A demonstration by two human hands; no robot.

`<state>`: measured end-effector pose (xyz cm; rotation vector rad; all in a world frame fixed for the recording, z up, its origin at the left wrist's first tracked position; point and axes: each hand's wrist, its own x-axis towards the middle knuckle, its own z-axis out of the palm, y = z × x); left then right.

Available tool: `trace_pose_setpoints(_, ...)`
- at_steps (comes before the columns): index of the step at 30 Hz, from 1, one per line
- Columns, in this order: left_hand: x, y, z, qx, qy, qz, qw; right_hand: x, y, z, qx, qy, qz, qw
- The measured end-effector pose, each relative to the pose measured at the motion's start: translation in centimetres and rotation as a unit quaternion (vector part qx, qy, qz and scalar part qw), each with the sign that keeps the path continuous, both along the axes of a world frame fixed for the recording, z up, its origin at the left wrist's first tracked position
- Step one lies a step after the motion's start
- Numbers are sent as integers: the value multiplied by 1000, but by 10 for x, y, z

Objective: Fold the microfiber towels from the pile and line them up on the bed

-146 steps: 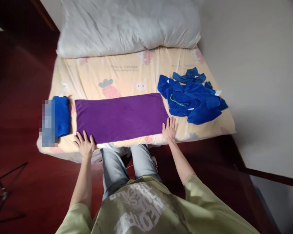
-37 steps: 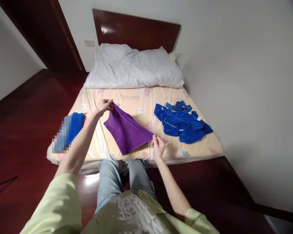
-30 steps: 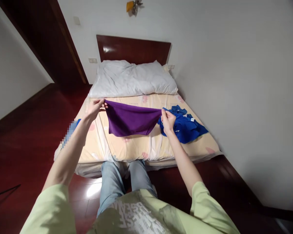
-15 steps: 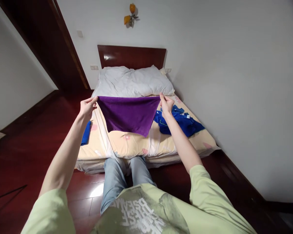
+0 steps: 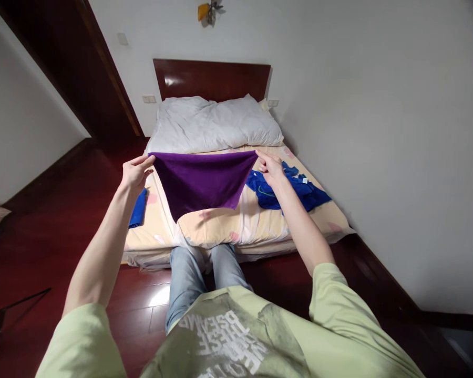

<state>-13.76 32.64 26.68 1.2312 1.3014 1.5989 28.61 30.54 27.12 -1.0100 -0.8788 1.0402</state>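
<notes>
A purple towel hangs stretched between my two hands above the bed, its top edge nearly straight and its lower edge loose. My left hand pinches the upper left corner. At the upper right corner, my right hand grips the cloth between thumb and fingers. Behind and below my right hand, a loose heap of blue cloths with small white tags lies on the bed. Near my left forearm rests a folded blue cloth, partly hidden by that arm.
The bed has a cream floral cover, with white pillows against a dark wooden headboard. A wall runs along the right side. Dark reddish floor lies at left, where a thin black stand shows low down.
The towel's lower edge has swung, its left corner now hanging lower and the right one higher. Both hands keep their grip and have shifted slightly left. The view has tilted down a little.
</notes>
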Motion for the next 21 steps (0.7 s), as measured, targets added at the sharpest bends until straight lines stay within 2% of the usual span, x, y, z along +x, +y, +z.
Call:
trace_pose_setpoints(6,-12,-21,-2,-33,13,13,999,3,-11,-4,-27,5,19,999)
trace_pose_setpoints(13,-20,-58,-6,-56,-7,-39,998,6,-38,-8,-105,-1,13,994)
trace_pose_setpoints(16,-23,-69,-10,-88,13,-46,995,10,-47,-12,-142,6,9,990)
trace_pose_setpoints(19,-27,-70,-14,-129,45,-50,989,13,-47,-16,-181,10,12,983)
trace_pose_setpoints(21,-31,-60,-19,-143,49,-52,987,12,-38,-20,-198,11,24,980)
